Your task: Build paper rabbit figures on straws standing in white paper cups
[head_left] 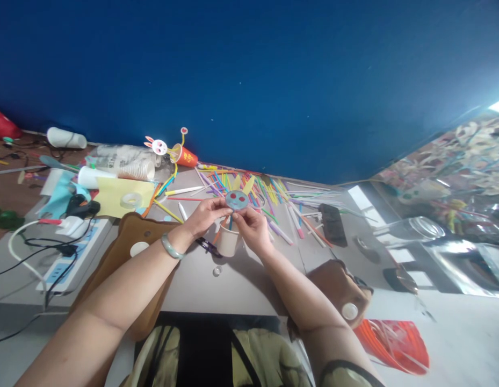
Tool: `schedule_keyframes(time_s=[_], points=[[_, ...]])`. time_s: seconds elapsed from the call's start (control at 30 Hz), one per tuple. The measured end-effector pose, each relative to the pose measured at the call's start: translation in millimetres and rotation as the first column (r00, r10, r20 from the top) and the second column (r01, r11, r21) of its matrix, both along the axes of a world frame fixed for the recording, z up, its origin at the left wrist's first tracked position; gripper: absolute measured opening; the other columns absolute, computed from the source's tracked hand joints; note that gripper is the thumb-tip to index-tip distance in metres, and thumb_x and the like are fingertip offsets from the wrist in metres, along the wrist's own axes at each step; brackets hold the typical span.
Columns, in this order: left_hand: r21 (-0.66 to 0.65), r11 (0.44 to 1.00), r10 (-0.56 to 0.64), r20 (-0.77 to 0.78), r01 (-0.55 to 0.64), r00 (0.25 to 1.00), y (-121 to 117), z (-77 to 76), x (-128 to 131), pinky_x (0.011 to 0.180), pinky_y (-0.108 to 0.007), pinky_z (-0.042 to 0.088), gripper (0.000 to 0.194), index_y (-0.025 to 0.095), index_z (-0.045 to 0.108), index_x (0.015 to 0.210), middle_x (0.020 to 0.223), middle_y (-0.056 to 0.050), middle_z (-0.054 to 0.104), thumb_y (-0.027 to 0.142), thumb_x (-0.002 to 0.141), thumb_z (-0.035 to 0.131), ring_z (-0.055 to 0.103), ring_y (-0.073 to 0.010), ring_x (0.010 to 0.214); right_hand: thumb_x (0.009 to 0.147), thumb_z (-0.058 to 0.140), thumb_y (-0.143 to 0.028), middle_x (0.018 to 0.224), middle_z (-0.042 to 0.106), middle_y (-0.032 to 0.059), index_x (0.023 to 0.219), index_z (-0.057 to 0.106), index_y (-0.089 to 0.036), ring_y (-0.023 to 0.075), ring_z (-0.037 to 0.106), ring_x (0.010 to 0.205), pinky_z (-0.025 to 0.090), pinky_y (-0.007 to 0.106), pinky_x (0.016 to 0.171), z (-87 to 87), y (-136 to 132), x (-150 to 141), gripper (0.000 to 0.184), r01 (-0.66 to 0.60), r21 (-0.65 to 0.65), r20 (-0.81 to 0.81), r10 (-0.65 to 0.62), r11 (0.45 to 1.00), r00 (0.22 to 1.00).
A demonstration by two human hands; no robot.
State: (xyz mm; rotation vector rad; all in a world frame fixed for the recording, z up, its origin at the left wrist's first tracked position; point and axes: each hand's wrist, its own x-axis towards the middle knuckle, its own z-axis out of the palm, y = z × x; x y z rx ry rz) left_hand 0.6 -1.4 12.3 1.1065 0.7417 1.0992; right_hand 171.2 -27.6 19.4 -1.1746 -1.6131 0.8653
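Observation:
Above a white paper cup, a blue round paper rabbit face with red eyes and yellow ears is held upright. My left hand, a bracelet on its wrist, pinches the face's left edge. From the right, my right hand closes on the lower edge of the same face. A blue straw runs from below the face down to the cup's mouth. The cup stands on the table between my hands. A dark pen and a small clear roll of tape lie close to it.
Many coloured straws spread behind the cup. An orange cup with another rabbit face lies at the back. A power strip with cables is at left; a black phone and an orange-red container are at right.

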Motion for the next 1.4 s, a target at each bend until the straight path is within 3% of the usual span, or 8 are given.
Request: schedule_keyframes(time_s=[0.17,0.43,0.6,0.77,1.07,1.3,1.4], points=[[-0.041,0.995,0.094,-0.007,-0.094,0.996,-2,-6.4,8,0.079,-0.031,0.050,0.028,0.016,0.070,0.077,0.075,-0.001,0.070,0.039,0.069,0.085,0.063,-0.0157,0.076,0.088,0.066,-0.047,0.066,0.060,0.0012,0.071,0.063,-0.020,0.0150,0.052,0.060,0.042,0.028,0.058,-3.7,2,-1,0.031,0.051,0.023,0.033,-0.052,0.998,0.998],[-0.036,0.986,0.162,-0.057,-0.164,0.985,-2,-3.6,8,0.077,-0.029,0.050,0.032,0.015,0.070,0.077,0.075,-0.001,0.070,0.038,0.064,0.088,0.063,-0.0152,0.076,0.086,0.067,-0.049,0.065,0.062,0.0015,0.069,0.064,-0.020,0.0148,0.053,0.060,0.043,0.028,0.058,-4.5,7,1,0.034,0.067,-0.001,0.068,-0.066,0.998,0.996],[-0.043,0.991,0.120,-0.076,-0.123,0.990,0,-4.0,2,0.081,-0.030,0.050,0.029,0.015,0.070,0.084,0.082,-0.002,0.072,0.039,0.072,0.082,0.065,-0.0163,0.082,0.081,0.073,-0.060,0.064,0.062,0.0005,0.072,0.068,-0.020,0.0149,0.054,0.058,0.044,0.028,0.056,-9.1,15,6,0.041,-0.038,-0.150,-0.063,0.029,0.988,0.998],[-0.134,0.987,0.062,-0.157,-0.084,0.986,3,-12.2,1,0.075,-0.028,0.050,0.034,0.017,0.069,0.094,0.087,-0.001,0.069,0.045,0.078,0.078,0.065,-0.0154,0.083,0.077,0.078,-0.063,0.066,0.063,0.0000,0.075,0.070,-0.020,0.0150,0.055,0.061,0.045,0.028,0.057,-10.9,23,13,0.044,0.020,-0.157,-0.119,-0.039,0.987,0.992],[-0.340,0.940,-0.108,-0.259,0.015,0.960,1,-12.4,3,0.060,-0.024,0.047,0.037,0.018,0.060,0.090,0.067,0.003,0.066,0.045,0.079,0.082,0.061,-0.0121,0.060,0.081,0.074,-0.059,0.069,0.062,0.0001,0.071,0.064,-0.020,0.0152,0.056,0.067,0.046,0.029,0.066,-8.6,30,24,0.041,0.067,-0.098,-0.105,-0.077,0.993,0.991],[-0.436,0.884,-0.250,-0.140,0.167,0.958,-4,-6.1,1,0.058,-0.029,0.054,0.041,0.020,0.054,0.098,0.070,-0.001,0.069,0.049,0.083,0.080,0.069,-0.0180,0.058,0.083,0.070,-0.059,0.069,0.061,-0.0002,0.073,0.062,-0.021,0.0150,0.053,0.066,0.045,0.029,0.067,-7.7,30,23,0.041,0.042,-0.080,-0.061,-0.047,0.996,0.997],[-0.427,0.881,-0.260,-0.078,0.204,0.962,-3,-8.1,-1,0.057,-0.026,0.053,0.040,0.020,0.053,0.097,0.067,0.001,0.067,0.045,0.083,0.081,0.067,-0.0156,0.056,0.084,0.070,-0.057,0.071,0.062,-0.0002,0.074,0.063,-0.021,0.0149,0.054,0.067,0.045,0.029,0.068,-6.3,29,24,0.039,0.037,-0.064,-0.058,-0.040,0.997,0.997]])
